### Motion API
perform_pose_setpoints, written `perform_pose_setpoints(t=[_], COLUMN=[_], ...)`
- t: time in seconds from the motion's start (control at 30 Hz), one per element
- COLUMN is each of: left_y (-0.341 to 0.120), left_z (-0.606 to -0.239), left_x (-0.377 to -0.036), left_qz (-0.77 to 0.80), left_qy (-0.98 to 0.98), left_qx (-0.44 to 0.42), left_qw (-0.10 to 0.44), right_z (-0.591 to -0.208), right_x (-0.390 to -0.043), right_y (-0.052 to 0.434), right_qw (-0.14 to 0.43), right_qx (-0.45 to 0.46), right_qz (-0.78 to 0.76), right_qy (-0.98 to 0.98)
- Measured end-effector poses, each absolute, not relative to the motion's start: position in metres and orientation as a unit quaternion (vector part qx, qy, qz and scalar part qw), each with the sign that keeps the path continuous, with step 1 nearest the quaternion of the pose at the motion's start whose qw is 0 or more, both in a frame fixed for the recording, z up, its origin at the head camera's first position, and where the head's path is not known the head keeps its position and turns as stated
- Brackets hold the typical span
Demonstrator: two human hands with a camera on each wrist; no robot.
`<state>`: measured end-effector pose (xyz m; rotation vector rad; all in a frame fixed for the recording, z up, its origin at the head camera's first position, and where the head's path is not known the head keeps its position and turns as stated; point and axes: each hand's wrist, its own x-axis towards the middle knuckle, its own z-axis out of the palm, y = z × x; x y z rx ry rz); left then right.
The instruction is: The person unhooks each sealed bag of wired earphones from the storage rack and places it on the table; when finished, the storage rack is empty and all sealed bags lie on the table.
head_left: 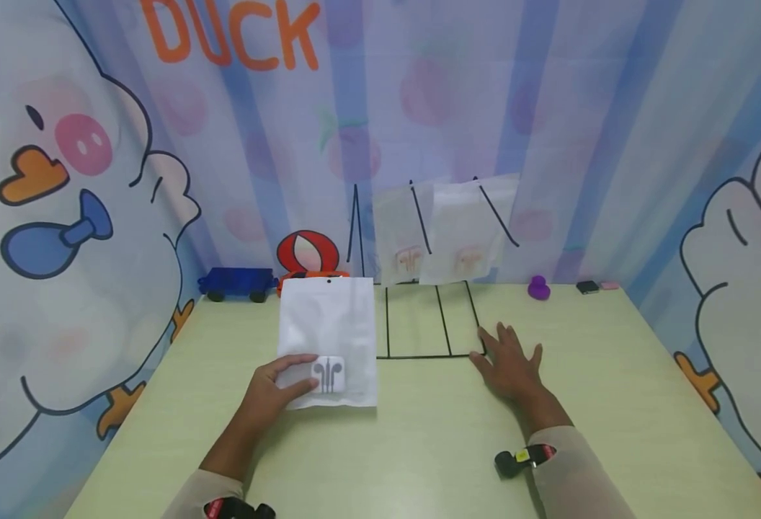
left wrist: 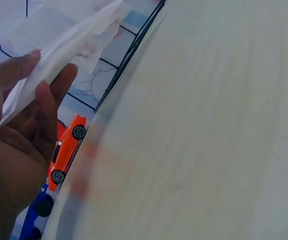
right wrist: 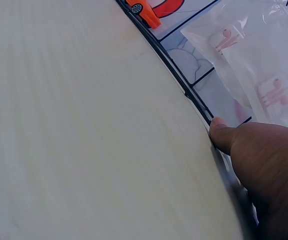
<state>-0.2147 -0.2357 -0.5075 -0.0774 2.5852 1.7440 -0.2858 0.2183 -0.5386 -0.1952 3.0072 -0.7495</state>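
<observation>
Hands first, head view: both over the pale tabletop, apart. Left hand pinches the white pouch at its 8 o'clock side, thumb and forefinger at the printed earphones; forearm runs off toward 7 o'clock. Pouch faces the camera, punched hole at its 12 o'clock edge. Right hand palm down, fingers spread, thumb and forefinger at the near right corner of the black wire rack; forearm toward 5 o'clock. Two hanging pouches on the rack, between 1 and 2 o'clock from the held one. Blue toy truck at 10 o'clock from it; purple toy at 1 o'clock from the right hand.

Left wrist view: pouch seen nearly edge-on, tilted, its top toward 1 o'clock. Thumb one side, fingertips the other. Orange toy car at 6 o'clock from the pouch.

Right wrist view: thumb extended, tip at the rack's bar, pointing toward 10 o'clock; hanging pouches at 1 o'clock from it. Other fingers hidden here; cannot tell how they lie.
</observation>
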Motion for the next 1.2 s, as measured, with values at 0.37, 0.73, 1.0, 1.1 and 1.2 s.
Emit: perform_pose_setpoints(t=[0.37,0.73,1.0,1.1,1.2], left_y=[-0.258,-0.279,-0.283,-0.283,-0.284], left_z=[-0.509,-0.510,-0.510,-0.511,-0.514], left_x=[-0.223,-0.229,-0.231,-0.233,-0.235], left_qz=[0.538,0.527,0.527,0.531,0.532], left_qy=[0.839,0.843,0.839,0.837,0.836], left_qx=[-0.060,-0.084,-0.102,-0.103,-0.102], left_qw=[0.057,0.069,0.082,0.084,0.087], right_z=[-0.541,-0.544,-0.543,-0.542,-0.541], right_x=[-0.286,-0.287,-0.287,-0.288,-0.288], right_y=[0.219,0.221,0.219,0.219,0.220], right_qw=[0.016,0.019,0.018,0.016,0.016], right_qx=[-0.064,-0.067,-0.068,-0.066,-0.068], right_qz=[-0.245,-0.245,-0.248,-0.248,-0.247], right_qy=[0.967,0.967,0.966,0.966,0.966])
